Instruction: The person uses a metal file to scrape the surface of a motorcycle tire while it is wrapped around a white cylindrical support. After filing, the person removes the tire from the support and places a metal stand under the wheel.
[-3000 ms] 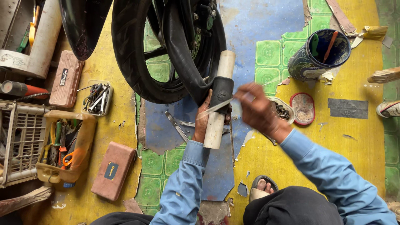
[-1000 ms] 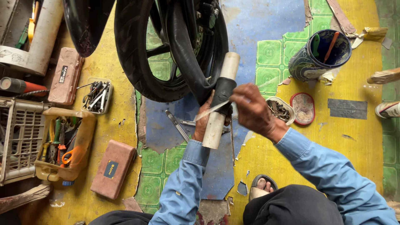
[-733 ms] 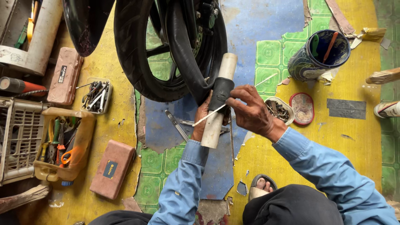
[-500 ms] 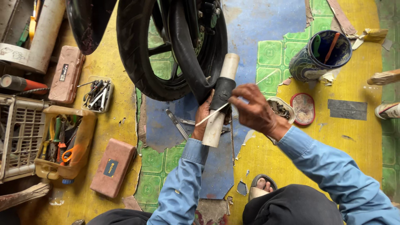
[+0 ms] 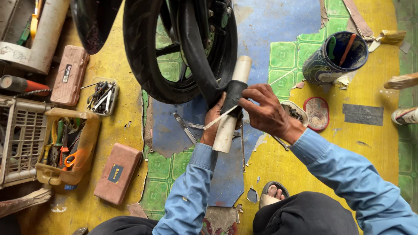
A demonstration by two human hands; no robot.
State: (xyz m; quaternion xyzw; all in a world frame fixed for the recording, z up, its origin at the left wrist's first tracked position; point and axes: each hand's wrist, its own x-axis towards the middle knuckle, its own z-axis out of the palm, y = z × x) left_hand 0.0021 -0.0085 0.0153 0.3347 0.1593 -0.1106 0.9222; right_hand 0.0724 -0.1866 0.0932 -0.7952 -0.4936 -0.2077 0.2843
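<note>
A black rubber inner tube [image 5: 196,56] hangs out of a motorcycle tyre [image 5: 143,61] and is stretched over a cream plastic pipe [image 5: 232,104]. My left hand [image 5: 212,124] grips the pipe from underneath, holding the tube against it. My right hand [image 5: 263,111] pinches a thin pale stick [image 5: 221,117] whose tip lies across the black rubber on the pipe. Both sleeves are light blue.
A dark pot with tools [image 5: 335,58] and a small round tin lid [image 5: 318,114] lie to the right. Wrenches [image 5: 185,128] lie on the floor under the pipe. Left are a yellow tool tray [image 5: 65,152], two brown cases [image 5: 117,172], a spanner dish [image 5: 101,96] and a crate [image 5: 15,139].
The right hand first held a small flat tool at the pipe; now it holds a thin stick across the rubber. The left hand and pipe have hardly moved.
</note>
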